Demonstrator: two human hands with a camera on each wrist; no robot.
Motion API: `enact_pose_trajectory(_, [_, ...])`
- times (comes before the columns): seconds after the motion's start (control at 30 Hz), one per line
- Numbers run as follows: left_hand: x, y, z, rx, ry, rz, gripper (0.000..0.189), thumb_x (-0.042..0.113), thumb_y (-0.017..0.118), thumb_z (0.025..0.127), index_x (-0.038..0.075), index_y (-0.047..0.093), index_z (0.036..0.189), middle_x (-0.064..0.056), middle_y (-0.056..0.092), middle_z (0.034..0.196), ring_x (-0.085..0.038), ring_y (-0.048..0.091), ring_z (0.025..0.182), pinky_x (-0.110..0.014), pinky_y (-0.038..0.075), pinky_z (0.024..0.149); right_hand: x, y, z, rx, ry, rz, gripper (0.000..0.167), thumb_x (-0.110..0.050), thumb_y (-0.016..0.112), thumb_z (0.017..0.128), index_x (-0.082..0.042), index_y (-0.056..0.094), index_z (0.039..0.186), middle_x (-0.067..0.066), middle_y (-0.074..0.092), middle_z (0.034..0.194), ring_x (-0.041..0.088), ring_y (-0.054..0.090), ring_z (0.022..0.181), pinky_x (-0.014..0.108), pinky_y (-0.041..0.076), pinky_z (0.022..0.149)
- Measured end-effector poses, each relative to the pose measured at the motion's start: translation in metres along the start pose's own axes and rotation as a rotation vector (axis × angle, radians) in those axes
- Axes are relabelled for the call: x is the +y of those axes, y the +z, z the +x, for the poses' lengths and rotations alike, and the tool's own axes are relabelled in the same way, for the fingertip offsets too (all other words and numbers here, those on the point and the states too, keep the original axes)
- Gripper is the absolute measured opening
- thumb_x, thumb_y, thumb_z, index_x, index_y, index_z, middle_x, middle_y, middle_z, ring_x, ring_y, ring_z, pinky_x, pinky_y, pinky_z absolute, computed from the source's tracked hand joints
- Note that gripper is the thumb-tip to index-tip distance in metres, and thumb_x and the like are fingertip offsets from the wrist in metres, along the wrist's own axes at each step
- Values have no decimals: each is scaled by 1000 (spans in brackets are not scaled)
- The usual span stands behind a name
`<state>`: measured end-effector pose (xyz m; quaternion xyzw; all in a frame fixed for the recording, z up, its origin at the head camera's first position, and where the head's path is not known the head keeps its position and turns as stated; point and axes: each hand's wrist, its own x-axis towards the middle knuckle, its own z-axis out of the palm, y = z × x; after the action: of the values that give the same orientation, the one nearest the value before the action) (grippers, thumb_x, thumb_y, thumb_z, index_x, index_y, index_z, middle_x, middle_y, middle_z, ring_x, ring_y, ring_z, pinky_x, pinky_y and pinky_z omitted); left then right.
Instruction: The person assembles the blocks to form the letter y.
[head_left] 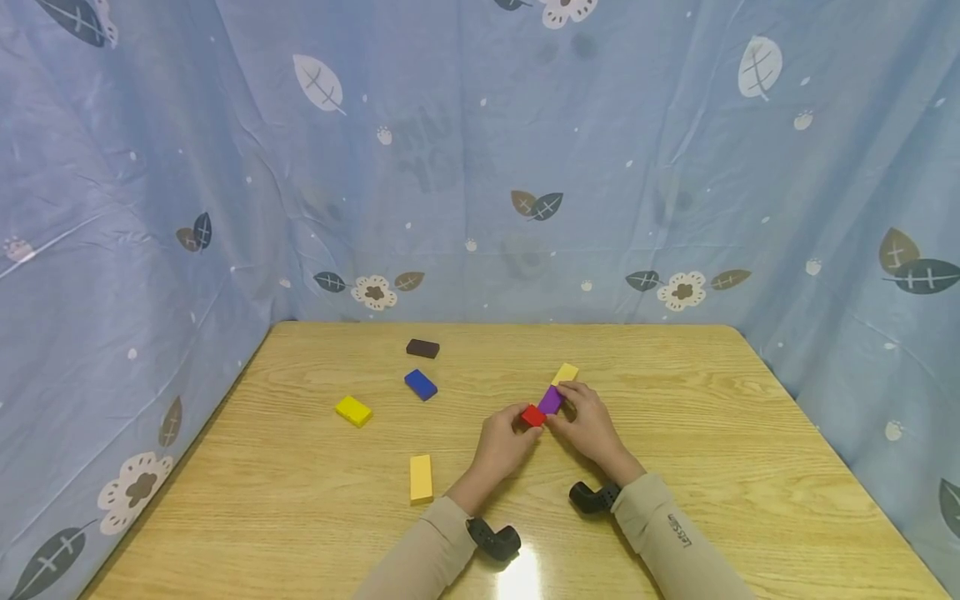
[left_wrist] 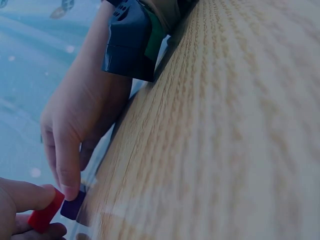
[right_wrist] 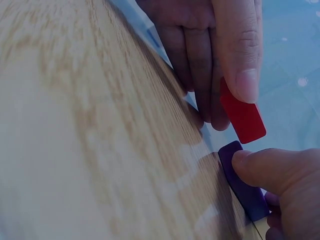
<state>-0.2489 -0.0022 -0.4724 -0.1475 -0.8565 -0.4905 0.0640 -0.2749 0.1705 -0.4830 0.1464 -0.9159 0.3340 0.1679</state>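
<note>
My left hand (head_left: 504,443) pinches a red block (head_left: 533,416) between thumb and fingers, tilted in the right wrist view. Just beyond lies a purple block (head_left: 551,400), flat on the wooden table. Thumb and fingers of my right hand (head_left: 591,423) hold that purple block from its two sides. In the right wrist view a narrow gap shows between the red block (right_wrist: 245,117) and the near end of the purple block (right_wrist: 245,185). A pale yellow block (head_left: 565,374) continues the line at the purple block's far end, partly behind the right fingers.
Left of the hands lie a dark brown block (head_left: 423,348), a blue block (head_left: 421,384), a bright yellow block (head_left: 353,411) and an orange-yellow block (head_left: 421,479). Black wrist cameras (head_left: 498,542) jut from both sleeves. A blue patterned curtain (head_left: 465,167) surrounds the table (head_left: 750,467).
</note>
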Motion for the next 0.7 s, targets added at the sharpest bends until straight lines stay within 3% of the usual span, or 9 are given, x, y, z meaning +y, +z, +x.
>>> enact_pose_trajectory(0.43, [3, 2, -1, 13, 26, 57, 38, 12, 71, 85, -4, 63, 118, -12, 69, 106, -19, 64, 96, -30, 54, 82, 2, 0, 0, -19, 14, 4, 56, -23, 75, 81, 6, 57, 125, 22, 55, 127, 40, 50, 120, 55, 42, 100])
enact_pose_trajectory(0.7, [3, 4, -2, 25, 32, 79, 37, 10, 72, 83, -3, 63, 117, -12, 70, 104, -18, 65, 92, -27, 54, 77, 3, 0, 0, -3, -11, 8, 54, -20, 74, 82, 7, 57, 125, 23, 56, 125, 41, 51, 118, 54, 43, 98])
